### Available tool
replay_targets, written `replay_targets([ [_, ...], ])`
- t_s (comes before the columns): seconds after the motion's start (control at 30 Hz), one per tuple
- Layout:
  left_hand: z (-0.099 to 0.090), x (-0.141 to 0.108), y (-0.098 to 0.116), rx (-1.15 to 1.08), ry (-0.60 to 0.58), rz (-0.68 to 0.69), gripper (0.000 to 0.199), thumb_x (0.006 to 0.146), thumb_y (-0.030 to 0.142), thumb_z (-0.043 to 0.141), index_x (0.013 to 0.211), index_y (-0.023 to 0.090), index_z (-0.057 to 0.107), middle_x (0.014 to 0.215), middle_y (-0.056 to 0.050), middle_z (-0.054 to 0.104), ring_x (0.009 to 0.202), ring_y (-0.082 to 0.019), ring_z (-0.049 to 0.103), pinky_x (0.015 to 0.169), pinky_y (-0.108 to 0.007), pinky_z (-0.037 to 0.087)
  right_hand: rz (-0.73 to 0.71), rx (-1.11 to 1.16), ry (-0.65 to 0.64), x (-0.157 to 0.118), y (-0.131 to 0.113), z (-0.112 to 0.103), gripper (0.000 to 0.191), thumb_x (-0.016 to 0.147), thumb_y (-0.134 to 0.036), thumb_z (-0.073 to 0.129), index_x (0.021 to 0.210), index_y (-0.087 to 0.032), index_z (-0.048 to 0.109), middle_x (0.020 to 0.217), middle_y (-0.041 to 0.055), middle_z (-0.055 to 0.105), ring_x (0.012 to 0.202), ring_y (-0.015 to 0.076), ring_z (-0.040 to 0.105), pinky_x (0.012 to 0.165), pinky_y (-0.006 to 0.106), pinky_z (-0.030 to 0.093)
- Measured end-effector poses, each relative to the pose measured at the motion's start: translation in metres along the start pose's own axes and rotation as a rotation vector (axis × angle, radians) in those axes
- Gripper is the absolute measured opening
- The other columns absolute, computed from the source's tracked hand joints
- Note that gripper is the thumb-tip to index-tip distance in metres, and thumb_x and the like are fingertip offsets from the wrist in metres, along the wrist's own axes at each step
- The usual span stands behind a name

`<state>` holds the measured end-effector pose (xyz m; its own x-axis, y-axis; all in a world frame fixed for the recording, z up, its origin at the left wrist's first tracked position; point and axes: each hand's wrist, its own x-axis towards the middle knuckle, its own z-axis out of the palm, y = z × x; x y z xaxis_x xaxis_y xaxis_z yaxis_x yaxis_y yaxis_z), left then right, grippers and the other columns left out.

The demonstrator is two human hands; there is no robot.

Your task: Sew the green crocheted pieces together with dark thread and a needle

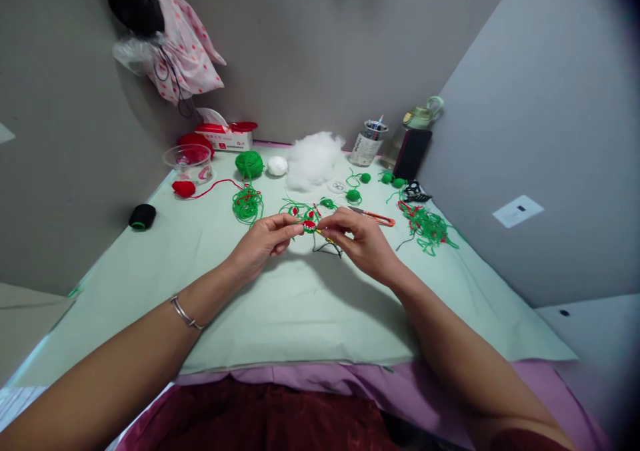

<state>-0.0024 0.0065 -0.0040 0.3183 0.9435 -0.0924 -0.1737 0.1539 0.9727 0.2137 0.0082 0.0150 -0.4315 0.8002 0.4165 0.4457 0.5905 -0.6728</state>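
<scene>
My left hand [270, 241] pinches the left edge of a small crocheted piece [309, 225], red in the middle with white and green along its rim. At its right edge my right hand [357, 237] is closed on a thin crochet hook [326, 239] with a yellow handle, mostly covered by the fingers. A dark thread [329, 251] hangs in a loop below the right fingers. Just behind the hands lie more small red and green crocheted pieces [295, 211]. Orange-handled thread snips [375, 216] rest beside the right hand.
Green yarn [249, 164], white stuffing [315, 161], a red ball [184, 189] and a clear tub [193, 171] stand at the back. Rightward are small green balls [353, 196], tangled yarn scraps [430, 229], a pen holder [367, 145] and a phone [413, 154]. A black spool [143, 217] sits left.
</scene>
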Motion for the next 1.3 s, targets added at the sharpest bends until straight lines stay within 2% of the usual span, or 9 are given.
replay_targets([
  [0.33,-0.001,-0.001,0.002,0.009,0.001,-0.001,0.025,0.078,0.04,0.077,0.089,0.019,0.068,0.06,0.006,0.044,0.05,-0.008,0.029,0.049,-0.025,0.021,-0.006,-0.031,-0.097,0.0,-0.002,-0.012,0.021,0.096,-0.017,0.057,0.106,-0.021,0.075,0.084,0.0031,0.061,0.074,0.0132,0.055,0.068,0.028,0.041],
  [0.63,0.002,0.0,0.001,0.014,-0.079,-0.04,0.027,0.077,0.041,0.077,0.088,0.018,0.067,0.055,0.007,0.04,0.049,-0.007,0.029,0.048,-0.024,0.018,0.039,0.089,-0.022,0.002,0.001,0.004,0.004,0.091,-0.019,0.064,0.09,-0.017,0.068,0.083,0.0025,0.064,0.071,0.0124,0.054,0.066,0.026,0.043],
  [0.73,0.004,0.0,-0.001,0.025,-0.053,-0.017,0.028,0.075,0.041,0.078,0.084,0.018,0.066,0.058,0.006,0.044,0.049,-0.007,0.03,0.048,-0.024,0.019,0.059,0.008,-0.007,-0.002,-0.005,0.011,0.003,0.094,-0.019,0.059,0.092,-0.019,0.062,0.082,0.002,0.064,0.069,0.0125,0.054,0.067,0.026,0.043],
  [0.83,0.005,0.0,-0.004,0.058,-0.041,0.027,0.028,0.076,0.041,0.077,0.081,0.018,0.064,0.059,0.006,0.044,0.049,-0.007,0.031,0.048,-0.024,0.019,-0.001,-0.132,0.006,-0.005,-0.012,0.017,0.005,0.098,-0.022,0.054,0.097,-0.02,0.058,0.086,0.0039,0.066,0.073,0.0139,0.056,0.068,0.026,0.043],
  [1.0,0.008,-0.001,-0.007,0.202,0.012,0.054,0.031,0.075,0.043,0.077,0.074,0.018,0.059,0.056,0.007,0.041,0.049,-0.008,0.031,0.049,-0.024,0.021,-0.131,-0.477,-0.047,-0.005,-0.012,0.026,0.016,0.101,-0.022,0.046,0.095,-0.02,0.061,0.087,0.0064,0.069,0.072,0.015,0.058,0.06,0.026,0.036],
  [1.07,0.009,-0.001,-0.007,0.252,0.033,0.07,0.032,0.073,0.042,0.077,0.071,0.018,0.057,0.057,0.007,0.043,0.051,-0.008,0.033,0.05,-0.024,0.022,-0.162,-0.508,-0.033,-0.005,-0.016,0.026,0.019,0.101,-0.019,0.046,0.093,-0.021,0.064,0.095,0.0075,0.071,0.078,0.0156,0.062,0.059,0.026,0.036],
  [1.17,0.009,-0.001,-0.004,0.289,0.064,0.1,0.028,0.073,0.037,0.075,0.072,0.018,0.055,0.059,0.006,0.045,0.053,-0.008,0.035,0.051,-0.023,0.023,-0.17,-0.223,0.066,-0.006,-0.037,0.012,0.016,0.101,-0.025,0.05,0.095,-0.022,0.064,0.105,0.0084,0.072,0.087,0.0171,0.067,0.064,0.027,0.044],
  [1.23,0.007,-0.001,-0.002,0.294,0.099,0.106,0.024,0.075,0.034,0.073,0.074,0.018,0.055,0.06,0.006,0.046,0.052,-0.008,0.034,0.051,-0.023,0.024,-0.091,0.077,0.086,-0.011,-0.057,-0.012,0.015,0.103,-0.032,0.048,0.1,-0.024,0.061,0.092,0.0058,0.073,0.07,0.0141,0.067,0.059,0.027,0.046],
  [1.3,0.003,0.0,0.001,0.285,0.141,0.108,0.02,0.077,0.033,0.071,0.077,0.018,0.056,0.061,0.007,0.046,0.051,-0.008,0.033,0.051,-0.024,0.024,-0.036,0.24,0.144,-0.018,-0.073,-0.043,0.017,0.105,-0.035,0.043,0.103,-0.028,0.058,0.071,0.0015,0.067,0.051,0.011,0.059,0.049,0.025,0.043],
])
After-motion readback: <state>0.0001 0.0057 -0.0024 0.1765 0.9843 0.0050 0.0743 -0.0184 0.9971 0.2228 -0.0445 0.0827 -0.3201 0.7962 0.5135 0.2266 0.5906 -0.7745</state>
